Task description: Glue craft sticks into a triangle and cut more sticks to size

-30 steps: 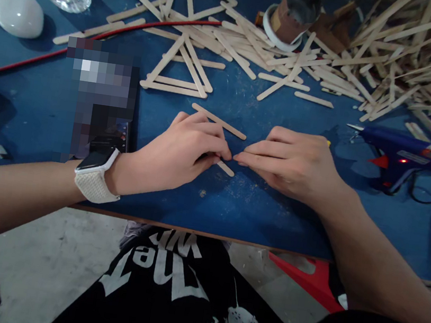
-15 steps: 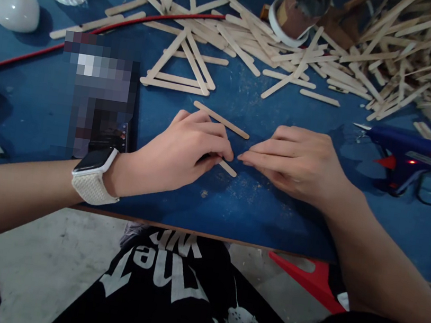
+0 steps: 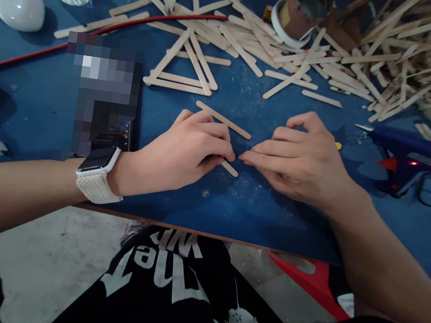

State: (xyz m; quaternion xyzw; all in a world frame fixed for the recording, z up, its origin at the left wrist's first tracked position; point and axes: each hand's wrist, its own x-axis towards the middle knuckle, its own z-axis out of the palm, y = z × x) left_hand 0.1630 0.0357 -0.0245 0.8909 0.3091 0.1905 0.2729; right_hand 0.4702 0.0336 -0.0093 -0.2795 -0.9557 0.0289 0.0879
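My left hand (image 3: 195,150), a watch on its wrist, is closed low over the table with its fingers around a craft stick (image 3: 230,169); only the stick's end shows. Just above those fingertips, a second craft stick (image 3: 234,125) lies slanted on the blue tabletop. My right hand (image 3: 299,160) faces the left one across a small gap. Its thumb and first fingers are pinched together, while one finger is bent up and away. Whatever may be between its fingertips is hidden or too small to make out.
Behind my hands lies a triangle of craft sticks (image 3: 180,84), with a large pile of sticks (image 3: 405,65) at the back right. A blue glue gun (image 3: 413,152) with a lit red light rests at right. A phone (image 3: 128,136) lies near my watch; a red cable (image 3: 25,57) crosses the left.
One finger of my right hand has lifted away from the others, and a small yellow spot now shows behind that hand. My left hand keeps its hold. The view has shifted slightly.
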